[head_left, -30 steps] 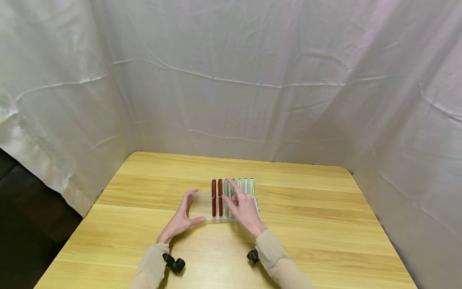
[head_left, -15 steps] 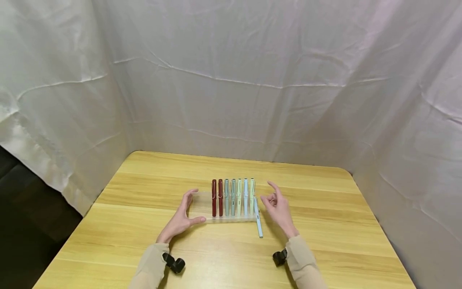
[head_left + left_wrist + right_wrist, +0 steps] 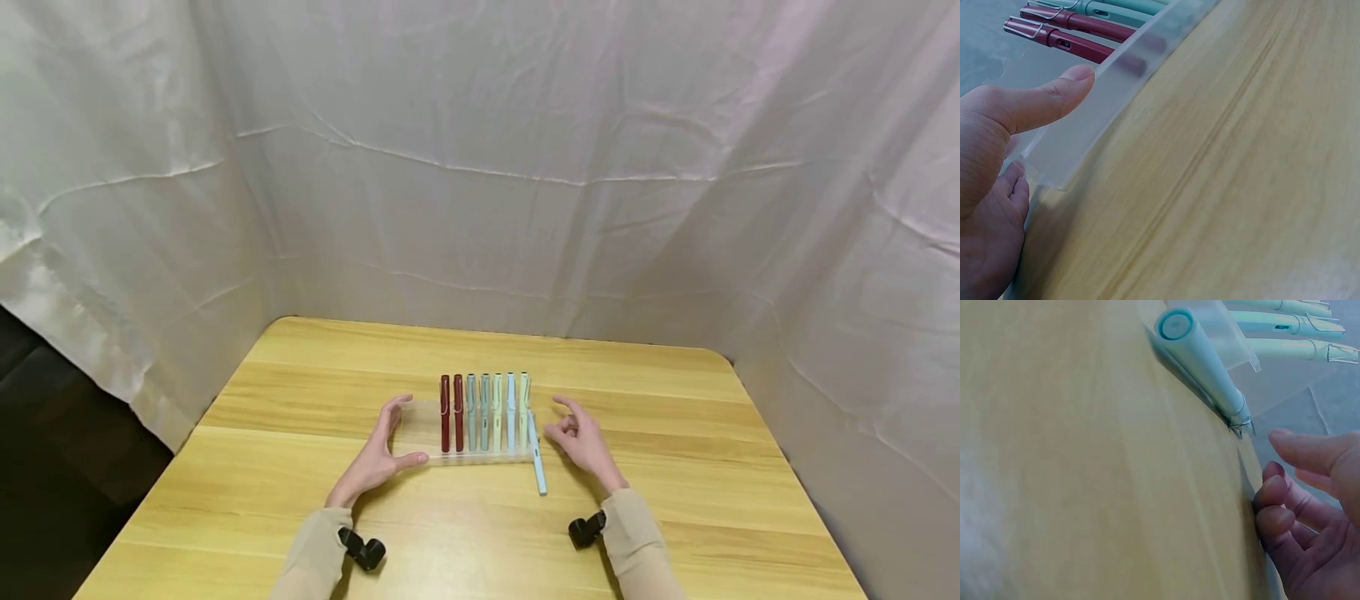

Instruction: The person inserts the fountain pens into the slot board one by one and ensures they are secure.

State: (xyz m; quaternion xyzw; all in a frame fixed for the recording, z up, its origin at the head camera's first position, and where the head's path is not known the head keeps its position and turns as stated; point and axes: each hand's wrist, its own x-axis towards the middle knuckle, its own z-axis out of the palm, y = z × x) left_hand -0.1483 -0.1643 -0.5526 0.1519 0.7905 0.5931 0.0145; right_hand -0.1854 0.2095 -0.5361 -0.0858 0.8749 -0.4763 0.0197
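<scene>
A clear plastic tray (image 3: 420,427) lies on the table, with a row of pens in its middle and right part. Two are dark red pens (image 3: 452,417); beside them run grey-blue pens (image 3: 477,417), pale green ones and a light blue pen (image 3: 512,412). My left hand (image 3: 378,450) holds the tray's left end, thumb (image 3: 1054,103) on the near wall and fingers at the far side. Another light blue pen (image 3: 1200,365) lies slanted outside the tray at its right end. Just right of that pen, my right hand (image 3: 585,446) hovers with loosely curled fingers and holds nothing.
The wooden table (image 3: 675,467) has rounded far corners. Pale cloth curtains (image 3: 480,208) hang behind it and on both sides. A dark area (image 3: 60,467) shows beyond the table's left edge.
My right hand has come off the row of pens and moved right, past the slanted pen, then slightly nearer. The left hand keeps its hold on the tray.
</scene>
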